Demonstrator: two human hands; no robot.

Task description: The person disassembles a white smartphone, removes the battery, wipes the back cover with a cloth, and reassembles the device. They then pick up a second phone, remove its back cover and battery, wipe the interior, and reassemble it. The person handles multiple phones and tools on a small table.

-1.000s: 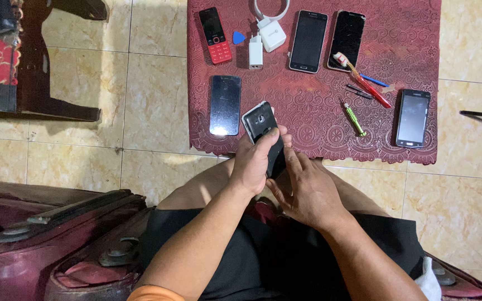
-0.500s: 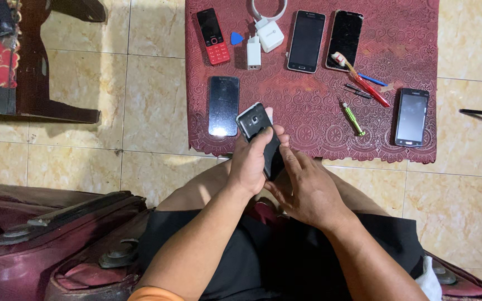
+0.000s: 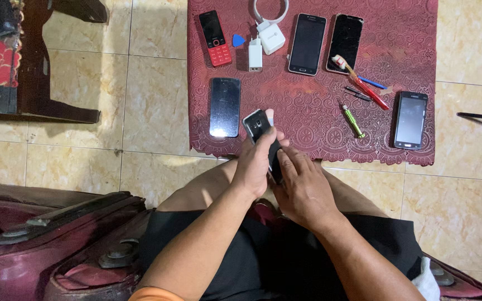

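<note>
- Mat: deep maroon, embossed lace-like floral pattern, scalloped edge.
- Floor: glossy beige-yellow marbled tiles with pale grout lines.
- Held phone: black back with a silver rim.
- Keypad phone: red body, black screen.
- Guitar-pick tool: blue.
- Chargers: white, with a white cable.
- Toothbrush: red handle, whitish bristles.
- Small screwdriver: green and silver.
- Pen-like tool: blue.
- Shorts: black.
</note>
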